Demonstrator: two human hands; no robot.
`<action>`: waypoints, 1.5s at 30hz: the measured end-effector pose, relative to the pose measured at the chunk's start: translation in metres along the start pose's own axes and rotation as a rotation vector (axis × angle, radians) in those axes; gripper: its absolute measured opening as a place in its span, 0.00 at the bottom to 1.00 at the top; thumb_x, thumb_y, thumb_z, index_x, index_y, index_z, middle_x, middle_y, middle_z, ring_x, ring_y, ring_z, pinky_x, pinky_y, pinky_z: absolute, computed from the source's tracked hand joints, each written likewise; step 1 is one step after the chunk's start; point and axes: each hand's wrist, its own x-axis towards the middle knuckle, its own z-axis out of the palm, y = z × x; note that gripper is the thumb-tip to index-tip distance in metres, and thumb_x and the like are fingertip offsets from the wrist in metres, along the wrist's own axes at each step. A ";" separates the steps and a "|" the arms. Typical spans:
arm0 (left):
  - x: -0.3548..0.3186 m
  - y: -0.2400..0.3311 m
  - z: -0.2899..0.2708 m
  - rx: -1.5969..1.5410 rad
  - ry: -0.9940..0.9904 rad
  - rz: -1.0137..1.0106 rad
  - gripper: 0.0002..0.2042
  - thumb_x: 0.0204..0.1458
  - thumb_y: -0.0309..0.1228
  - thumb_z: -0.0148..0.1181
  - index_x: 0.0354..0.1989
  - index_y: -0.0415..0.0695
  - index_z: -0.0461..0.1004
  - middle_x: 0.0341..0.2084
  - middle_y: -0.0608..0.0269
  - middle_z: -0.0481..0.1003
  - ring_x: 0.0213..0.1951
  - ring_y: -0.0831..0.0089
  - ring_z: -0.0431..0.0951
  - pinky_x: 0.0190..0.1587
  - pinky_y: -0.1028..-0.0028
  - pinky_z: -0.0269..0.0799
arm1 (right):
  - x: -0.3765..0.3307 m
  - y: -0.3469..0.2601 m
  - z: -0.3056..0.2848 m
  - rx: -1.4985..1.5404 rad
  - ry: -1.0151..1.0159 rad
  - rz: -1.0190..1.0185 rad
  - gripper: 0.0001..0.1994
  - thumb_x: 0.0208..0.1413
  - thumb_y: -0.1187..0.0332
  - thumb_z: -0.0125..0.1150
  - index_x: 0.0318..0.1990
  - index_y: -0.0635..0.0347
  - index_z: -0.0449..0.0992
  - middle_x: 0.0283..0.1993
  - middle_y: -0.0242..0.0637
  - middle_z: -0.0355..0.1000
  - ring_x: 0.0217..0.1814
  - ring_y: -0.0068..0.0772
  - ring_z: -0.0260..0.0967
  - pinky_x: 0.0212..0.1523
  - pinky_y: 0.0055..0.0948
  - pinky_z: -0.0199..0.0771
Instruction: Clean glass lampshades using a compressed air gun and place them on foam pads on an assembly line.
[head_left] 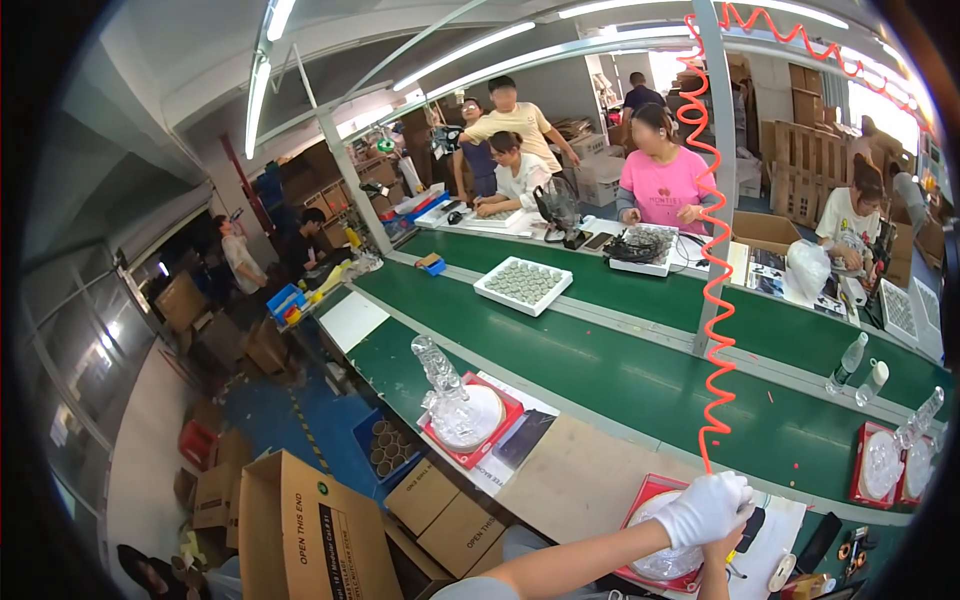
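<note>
My left hand (pixel 703 508), in a white glove, is closed at the lower end of a red coiled hose (pixel 717 385), which hangs from above. What sits inside its fingers is hidden. Bare and mostly covered by the glove, my right hand (pixel 722 545) is close beside it, and its fingers do not show. Under both hands lies a red tray (pixel 640 492) with a round white disc (pixel 665 565) in clear plastic. A small black object (pixel 750 530) is just right of the hands; its kind is unclear.
Left stands another red tray (pixel 512 412) with a plastic-wrapped disc (pixel 470 420). A white tray of small round parts (pixel 523 285) rests on the green conveyor (pixel 440 255). Bottles (pixel 848 362) and more red trays (pixel 860 495) are right. Open cartons (pixel 310 530) stand lower left; people work opposite.
</note>
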 end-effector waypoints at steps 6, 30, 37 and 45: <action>-0.021 -0.010 0.027 -0.190 0.353 -0.013 0.11 0.46 0.31 0.65 0.37 0.45 0.73 0.31 0.60 0.73 0.32 0.61 0.77 0.32 0.67 0.74 | 0.013 0.050 0.033 -0.170 0.018 -0.047 0.41 0.46 0.50 0.64 0.65 0.53 0.52 0.59 0.43 0.60 0.62 0.50 0.59 0.54 0.52 0.59; 0.006 0.000 0.024 -0.328 0.389 -0.254 0.11 0.42 0.21 0.67 0.31 0.42 0.71 0.23 0.63 0.75 0.28 0.76 0.78 0.32 0.76 0.73 | 0.003 0.017 0.019 -0.328 0.007 -0.008 0.45 0.40 0.67 0.70 0.66 0.59 0.49 0.57 0.45 0.61 0.61 0.48 0.60 0.53 0.48 0.61; 0.004 0.020 0.021 0.418 -0.027 0.323 0.03 0.44 0.30 0.61 0.29 0.50 0.76 0.19 0.63 0.72 0.29 0.64 0.76 0.35 0.67 0.72 | 0.041 0.035 -0.016 0.328 0.035 -0.126 0.31 0.51 0.62 0.62 0.60 0.67 0.62 0.51 0.52 0.71 0.51 0.47 0.70 0.50 0.38 0.68; -0.146 -0.058 0.029 -0.790 0.575 -0.621 0.08 0.57 0.25 0.53 0.44 0.39 0.71 0.32 0.61 0.74 0.26 0.79 0.73 0.33 0.78 0.72 | -0.045 -0.039 -0.093 0.848 -0.175 0.114 0.19 0.59 0.72 0.55 0.57 0.62 0.65 0.29 0.24 0.59 0.26 0.15 0.56 0.28 0.19 0.59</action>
